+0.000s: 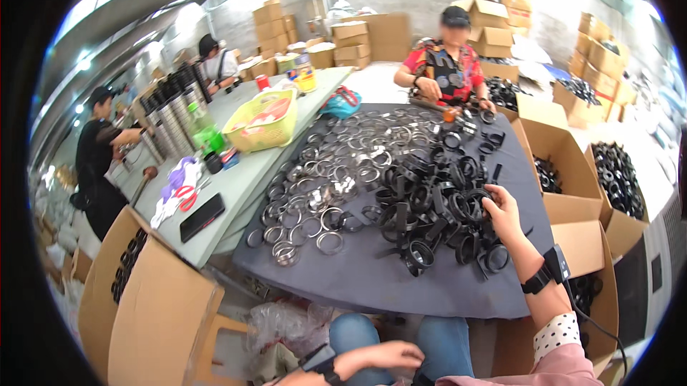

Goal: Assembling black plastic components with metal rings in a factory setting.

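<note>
My right hand (504,215) reaches to the right side of a heap of black rings (436,207) on the dark cloth-covered table (343,282). Its thumb and forefinger close at the edge of one black ring (472,205); part of that grip is hidden. Some pieces in the heap have a flat tab or handle sticking out. My left hand (395,354) is low over my lap, fingers loosely stretched, with nothing seen in it. Shiny metal rings (330,220) lie spread over the left and far parts of the cloth, beside the black heap.
Across the table a person (447,71) handles rings. Open cardboard boxes (565,150) of black parts stand at the right. On the left, a green table (240,189) bears a yellow basket (261,122), a phone (202,218), red scissors (187,198) and stacked rings. Two other people work beyond it.
</note>
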### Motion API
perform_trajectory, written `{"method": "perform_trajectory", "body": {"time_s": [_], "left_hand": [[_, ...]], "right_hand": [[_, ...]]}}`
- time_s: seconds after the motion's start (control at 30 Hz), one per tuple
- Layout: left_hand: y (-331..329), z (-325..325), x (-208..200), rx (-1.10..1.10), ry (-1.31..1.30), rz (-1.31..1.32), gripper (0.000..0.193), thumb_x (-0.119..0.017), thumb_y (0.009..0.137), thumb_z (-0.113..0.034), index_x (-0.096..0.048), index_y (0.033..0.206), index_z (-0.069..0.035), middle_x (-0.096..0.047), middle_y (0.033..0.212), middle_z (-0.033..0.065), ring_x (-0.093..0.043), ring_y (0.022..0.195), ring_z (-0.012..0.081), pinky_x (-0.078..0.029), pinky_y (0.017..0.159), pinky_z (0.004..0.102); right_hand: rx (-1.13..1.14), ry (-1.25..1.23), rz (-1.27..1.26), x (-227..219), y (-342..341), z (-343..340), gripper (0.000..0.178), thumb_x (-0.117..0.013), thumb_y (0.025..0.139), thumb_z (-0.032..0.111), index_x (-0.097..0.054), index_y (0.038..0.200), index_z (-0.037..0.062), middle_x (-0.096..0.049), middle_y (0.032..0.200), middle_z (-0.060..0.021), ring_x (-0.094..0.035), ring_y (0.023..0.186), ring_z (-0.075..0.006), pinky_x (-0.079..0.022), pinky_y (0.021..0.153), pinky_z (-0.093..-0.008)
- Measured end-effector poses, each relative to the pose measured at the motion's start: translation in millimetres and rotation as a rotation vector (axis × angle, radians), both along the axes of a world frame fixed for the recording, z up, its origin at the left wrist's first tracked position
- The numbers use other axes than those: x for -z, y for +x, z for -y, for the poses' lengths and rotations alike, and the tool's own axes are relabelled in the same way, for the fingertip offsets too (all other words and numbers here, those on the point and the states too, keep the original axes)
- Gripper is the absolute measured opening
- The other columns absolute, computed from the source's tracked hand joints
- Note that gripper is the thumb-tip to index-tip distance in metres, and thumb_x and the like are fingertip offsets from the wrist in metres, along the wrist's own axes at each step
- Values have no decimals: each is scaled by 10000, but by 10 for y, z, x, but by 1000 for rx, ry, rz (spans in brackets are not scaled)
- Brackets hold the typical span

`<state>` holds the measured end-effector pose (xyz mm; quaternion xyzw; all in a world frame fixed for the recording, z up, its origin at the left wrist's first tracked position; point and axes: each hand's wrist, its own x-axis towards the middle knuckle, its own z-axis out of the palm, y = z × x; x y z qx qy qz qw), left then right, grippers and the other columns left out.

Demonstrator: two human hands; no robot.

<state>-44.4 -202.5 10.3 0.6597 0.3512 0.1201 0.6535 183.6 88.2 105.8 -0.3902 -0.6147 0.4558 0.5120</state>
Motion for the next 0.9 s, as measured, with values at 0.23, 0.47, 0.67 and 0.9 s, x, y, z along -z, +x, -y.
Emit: {"method": "perform_trajectory", "body": {"time_s": [0.23,0.47,0.67,0.9], "left_hand": [[80,-1323,-799,-761,246,368,235,-639,905,-148,-591,1095,-19,-630,923,4,-586,876,87,-490,793,257],[249,-1812,-663,-608,204,781,597,-627,922,-214,-299,1399,-71,-529,1251,108,-607,1001,174,-497,800,299],[77,-1699,-553,-802,55,761,256,-552,970,-216,-481,1161,-59,-630,1051,69,-640,821,110,-502,683,238],[-572,-1444,-677,-1399,146,902,113,-512,969,-153,-532,991,-44,-573,751,13,-514,593,51,-393,517,194]], "right_hand": [[-215,94,176,-619,-230,340,237,-612,852,-5,-550,1081,-16,-559,801,9,-516,649,-49,-434,582,-206],[-208,-34,298,-683,-341,570,218,-589,846,-28,-576,1063,-19,-598,821,-21,-542,677,-53,-447,610,-207],[-197,702,790,-907,-845,459,395,-751,611,32,-645,991,10,-583,923,-133,-587,876,-313,-490,733,-374],[-483,724,661,-1120,-2340,601,176,-689,767,119,-654,898,7,-627,769,-129,-649,723,-286,-514,668,-361]]}}
